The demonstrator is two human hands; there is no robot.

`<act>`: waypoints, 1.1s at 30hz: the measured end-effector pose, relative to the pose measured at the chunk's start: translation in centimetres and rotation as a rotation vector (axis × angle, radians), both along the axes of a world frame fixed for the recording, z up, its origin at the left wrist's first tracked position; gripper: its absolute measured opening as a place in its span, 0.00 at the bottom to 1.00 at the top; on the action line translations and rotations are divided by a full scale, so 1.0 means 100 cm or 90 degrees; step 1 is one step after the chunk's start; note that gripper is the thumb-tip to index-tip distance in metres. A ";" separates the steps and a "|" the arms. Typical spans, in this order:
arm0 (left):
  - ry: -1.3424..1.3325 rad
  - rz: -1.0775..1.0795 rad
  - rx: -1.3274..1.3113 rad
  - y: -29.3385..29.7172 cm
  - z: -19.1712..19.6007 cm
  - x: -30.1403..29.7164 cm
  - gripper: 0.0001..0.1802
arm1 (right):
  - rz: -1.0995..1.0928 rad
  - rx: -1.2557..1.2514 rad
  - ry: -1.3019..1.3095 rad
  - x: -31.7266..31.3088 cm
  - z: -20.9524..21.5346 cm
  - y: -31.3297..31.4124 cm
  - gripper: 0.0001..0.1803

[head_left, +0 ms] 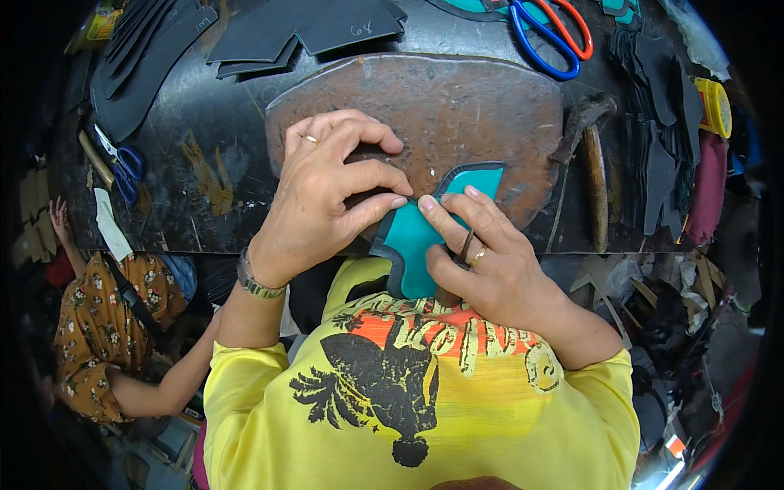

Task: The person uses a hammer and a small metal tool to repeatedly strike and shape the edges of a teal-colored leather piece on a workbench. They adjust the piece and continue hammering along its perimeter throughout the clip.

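Note:
A teal cut piece with a dark folded border [415, 245] lies across the near edge of a worn brown board and hangs over my lap. My left hand [327, 175] pinches the piece's dark edge between thumb and index finger, its other fingers curled above the board. Opposite it, my right hand [482, 245] presses the piece with its index and middle fingertips right beside the left thumb. A slim dark tool [468, 243] shows between the right hand's fingers; its kind is unclear, and most of it is hidden in the palm.
Around the brown board [474, 106] lie blue-and-red-handled scissors [563, 41], a hammer [598, 180], stacked black pieces [310, 33] and small blue-handled scissors [122, 167]. A yellow round container [714, 106] stands at right. Another person in a floral top [114, 327] is at left.

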State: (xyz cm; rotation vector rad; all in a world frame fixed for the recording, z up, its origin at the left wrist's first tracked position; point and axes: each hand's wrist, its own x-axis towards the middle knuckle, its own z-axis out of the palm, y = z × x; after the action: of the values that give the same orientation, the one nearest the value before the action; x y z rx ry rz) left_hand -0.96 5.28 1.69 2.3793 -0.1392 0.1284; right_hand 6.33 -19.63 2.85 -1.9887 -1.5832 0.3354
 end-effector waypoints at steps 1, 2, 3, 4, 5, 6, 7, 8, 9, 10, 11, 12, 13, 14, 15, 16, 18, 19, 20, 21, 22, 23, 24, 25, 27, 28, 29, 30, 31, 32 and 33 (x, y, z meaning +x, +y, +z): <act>-0.009 -0.006 0.002 0.001 -0.001 -0.001 0.09 | 0.005 -0.005 -0.003 0.000 0.000 0.000 0.10; -0.022 -0.006 -0.001 0.001 -0.003 -0.001 0.10 | 0.012 -0.009 -0.012 0.001 0.000 0.000 0.10; -0.034 -0.006 -0.005 0.001 -0.004 -0.002 0.10 | 0.016 -0.010 -0.019 0.001 0.000 0.000 0.10; -0.055 -0.008 -0.013 0.001 -0.005 -0.003 0.10 | 0.021 -0.009 -0.025 0.001 0.001 0.000 0.10; -0.040 -0.006 -0.008 0.002 -0.005 -0.003 0.10 | 0.029 -0.018 -0.036 0.001 0.001 0.000 0.10; -0.034 -0.007 -0.008 0.002 -0.005 -0.004 0.10 | 0.039 -0.024 -0.046 0.002 0.002 -0.001 0.10; -0.028 -0.008 -0.007 0.003 -0.005 -0.004 0.10 | 0.050 -0.030 -0.057 0.002 0.003 -0.001 0.10; -0.022 -0.016 -0.011 0.004 -0.004 -0.004 0.10 | 0.058 -0.031 -0.058 0.002 0.004 0.000 0.10; -0.016 -0.025 -0.015 0.006 -0.004 -0.004 0.10 | 0.066 -0.033 -0.059 0.002 0.005 0.000 0.10; -0.011 -0.031 -0.021 0.007 -0.003 -0.004 0.11 | 0.078 -0.038 -0.062 0.002 0.006 0.001 0.10; -0.014 -0.040 -0.020 0.008 -0.003 -0.003 0.11 | 0.076 -0.036 -0.065 0.002 0.006 0.002 0.10; -0.016 -0.044 -0.020 0.009 -0.003 -0.003 0.11 | 0.078 -0.036 -0.069 0.002 0.006 0.003 0.10; -0.019 -0.048 -0.021 0.009 -0.003 -0.003 0.11 | 0.081 -0.036 -0.073 0.002 0.006 0.003 0.10; -0.027 -0.057 -0.025 0.010 -0.004 -0.003 0.11 | 0.084 -0.039 -0.081 0.002 0.006 0.004 0.10; -0.035 -0.067 -0.030 0.011 -0.004 -0.004 0.12 | 0.087 -0.041 -0.088 0.001 0.007 0.004 0.10; -0.043 -0.078 -0.035 0.011 -0.005 -0.004 0.12 | 0.089 -0.046 -0.098 0.001 0.007 0.004 0.10; -0.065 -0.070 -0.029 0.010 -0.007 -0.007 0.13 | 0.092 -0.049 -0.107 0.001 0.008 0.004 0.09; -0.078 -0.069 -0.026 0.010 -0.008 -0.009 0.13 | 0.093 -0.052 -0.112 0.000 0.007 0.004 0.09; -0.085 -0.068 -0.028 0.010 -0.009 -0.010 0.13 | 0.089 -0.049 -0.116 0.000 0.007 0.004 0.09; -0.096 -0.068 -0.029 0.010 -0.011 -0.011 0.14 | 0.087 -0.046 -0.120 -0.001 0.006 0.005 0.09; -0.105 -0.068 -0.030 0.010 -0.013 -0.012 0.14 | 0.085 -0.044 -0.131 -0.001 0.006 0.006 0.09; -0.115 -0.068 -0.037 0.010 -0.015 -0.013 0.14 | 0.080 -0.038 -0.117 -0.001 0.005 0.006 0.09; -0.124 -0.067 -0.044 0.009 -0.017 -0.014 0.14 | 0.077 -0.034 -0.110 0.000 0.005 0.007 0.09; -0.132 -0.065 -0.055 0.009 -0.019 -0.014 0.14 | 0.075 -0.032 -0.106 0.000 0.005 0.007 0.09; -0.152 -0.076 -0.025 0.008 -0.020 -0.016 0.14 | 0.068 -0.032 -0.075 0.001 0.006 0.006 0.08; -0.164 -0.085 -0.013 0.008 -0.020 -0.016 0.14 | 0.065 -0.033 -0.062 0.002 0.006 0.005 0.09; -0.162 -0.076 -0.002 0.009 -0.019 -0.016 0.14 | 0.064 -0.034 -0.067 0.002 0.006 0.005 0.08; -0.163 -0.070 0.006 0.009 -0.018 -0.016 0.14 | 0.064 -0.035 -0.073 0.002 0.006 0.005 0.08; -0.163 -0.063 0.015 0.010 -0.017 -0.015 0.14 | 0.066 -0.036 -0.081 0.002 0.005 0.005 0.08; -0.150 -0.055 0.013 0.010 -0.016 -0.015 0.13 | 0.058 -0.027 -0.081 0.001 0.004 0.005 0.08; -0.137 -0.047 0.011 0.011 -0.015 -0.014 0.13 | 0.052 -0.019 -0.083 0.001 0.002 0.006 0.07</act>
State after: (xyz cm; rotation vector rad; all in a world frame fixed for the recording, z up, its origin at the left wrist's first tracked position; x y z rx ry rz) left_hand -2.38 6.36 0.16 2.3690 -0.3317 0.3493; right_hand 6.41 -19.03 3.10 -2.0073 -1.7546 0.2663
